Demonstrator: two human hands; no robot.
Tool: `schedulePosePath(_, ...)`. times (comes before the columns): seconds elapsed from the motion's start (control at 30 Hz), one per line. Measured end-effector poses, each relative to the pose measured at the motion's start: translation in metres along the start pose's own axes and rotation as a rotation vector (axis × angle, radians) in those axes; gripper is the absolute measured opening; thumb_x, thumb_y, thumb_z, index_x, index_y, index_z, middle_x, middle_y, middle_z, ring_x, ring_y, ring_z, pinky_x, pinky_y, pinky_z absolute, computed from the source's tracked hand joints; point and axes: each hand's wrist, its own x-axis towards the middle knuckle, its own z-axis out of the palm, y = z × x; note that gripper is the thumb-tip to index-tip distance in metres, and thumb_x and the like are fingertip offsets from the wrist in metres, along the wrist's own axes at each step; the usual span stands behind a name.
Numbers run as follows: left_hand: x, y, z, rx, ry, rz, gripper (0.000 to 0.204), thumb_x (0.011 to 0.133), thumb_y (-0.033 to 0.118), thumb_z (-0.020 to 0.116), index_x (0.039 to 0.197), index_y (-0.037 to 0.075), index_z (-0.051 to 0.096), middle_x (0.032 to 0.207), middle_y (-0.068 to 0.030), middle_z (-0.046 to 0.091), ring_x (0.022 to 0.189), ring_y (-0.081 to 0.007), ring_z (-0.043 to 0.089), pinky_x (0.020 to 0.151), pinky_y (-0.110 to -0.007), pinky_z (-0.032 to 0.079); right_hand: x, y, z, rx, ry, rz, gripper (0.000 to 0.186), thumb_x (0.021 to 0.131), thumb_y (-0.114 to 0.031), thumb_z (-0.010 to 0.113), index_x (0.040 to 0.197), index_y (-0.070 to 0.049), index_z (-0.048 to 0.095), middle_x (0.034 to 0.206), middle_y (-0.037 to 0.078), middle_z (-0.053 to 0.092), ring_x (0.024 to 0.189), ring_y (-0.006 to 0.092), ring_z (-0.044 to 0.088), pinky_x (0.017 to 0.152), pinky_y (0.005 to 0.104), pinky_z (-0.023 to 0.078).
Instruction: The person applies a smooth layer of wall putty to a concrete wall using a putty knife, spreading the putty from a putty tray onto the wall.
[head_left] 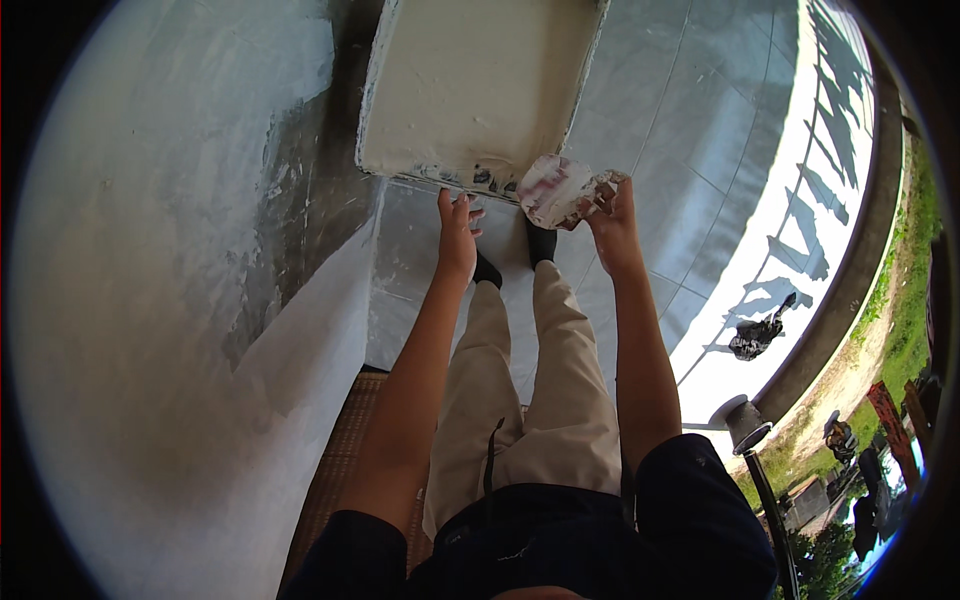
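Observation:
A large rectangular tray [367, 112] lies ahead of me, filled with a smooth cream-coloured paste like plaster or paint. Its near rim is caked and smudged with dark patches. My right hand [616, 232] grips a rounded, paste-smeared piece [552, 192] by its right side, at the tray's near right corner. The piece is white with a pinkish patch; its kind I cannot make out. Close to the near rim, my left hand [458, 236] has its fingers apart and nothing in it. Whether its fingertips touch the rim I cannot tell.
A wall [170, 300] with patchy white coating rises on the left. Grey tiles [650, 110] cover the floor, sunlit at right up to a curved edge. A black crumpled thing [757, 338] lies there. A woven brown surface [335, 455] is at lower left; my feet stand below the tray.

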Motion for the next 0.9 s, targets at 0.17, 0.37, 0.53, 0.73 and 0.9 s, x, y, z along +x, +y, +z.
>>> schedulePosePath(0.17, 0.002, 0.001, -0.003, 0.003, -0.020, 0.005, 0.065, 0.094, 0.047, 0.042, 0.146, 0.014, 0.020, 0.130, -0.0090, 0.047, 0.106, -0.0216, 0.051, 0.085, -0.041, 0.038, 0.017, 0.005, 0.020, 0.412, -0.049, 0.132, 0.032, 0.085, 0.010, 0.054, 0.114, -0.002, 0.050, 0.108, 0.011, 0.060, 0.098, 0.0200, 0.059, 0.076, 0.0327, 0.052)
schedulePosePath(0.37, 0.002, 0.001, -0.004, 0.002, 0.006, -0.015, 0.063, 0.095, 0.046, 0.042, 0.145, 0.014, 0.021, 0.130, -0.0088, 0.046, 0.105, -0.0212, 0.052, 0.085, -0.041, 0.038, 0.027, 0.017, 0.025, 0.516, -0.053, 0.155, 0.031, 0.084, 0.009, 0.058, 0.113, 0.000, 0.054, 0.106, 0.009, 0.063, 0.094, 0.0199, 0.062, 0.078, 0.0343, 0.051)
schedulePosePath(0.53, 0.008, -0.004, -0.003, 0.003, 0.014, -0.016, 0.055, 0.096, 0.045, 0.041, 0.141, 0.016, 0.028, 0.128, -0.0071, 0.048, 0.104, -0.0201, 0.055, 0.083, -0.038, 0.040, 0.036, 0.036, 0.017, 0.579, -0.114, 0.148, 0.029, 0.084, 0.009, 0.059, 0.111, 0.000, 0.056, 0.105, 0.010, 0.064, 0.096, 0.0206, 0.062, 0.081, 0.0355, 0.051)
schedulePosePath(0.73, 0.010, -0.001, 0.006, -0.034, 0.033, -0.008, 0.046, 0.095, 0.045, 0.043, 0.131, 0.017, 0.036, 0.124, -0.0042, 0.046, 0.104, -0.0204, 0.058, 0.082, -0.037, 0.042, 0.034, 0.064, -0.009, 0.599, -0.064, 0.149, 0.029, 0.084, 0.008, 0.059, 0.112, 0.000, 0.057, 0.105, 0.010, 0.065, 0.095, 0.0215, 0.063, 0.082, 0.0358, 0.051)
schedulePosePath(0.9, 0.010, -0.002, 0.008, -0.037, 0.004, -0.010, 0.051, 0.096, 0.046, 0.042, 0.133, 0.014, 0.030, 0.128, -0.0085, 0.047, 0.103, -0.0207, 0.055, 0.080, -0.038, 0.040, 0.020, 0.071, -0.053, 0.439, 0.183, 0.225, 0.030, 0.086, 0.005, 0.058, 0.115, 0.002, 0.057, 0.105, 0.010, 0.064, 0.094, 0.0208, 0.063, 0.083, 0.0348, 0.050)
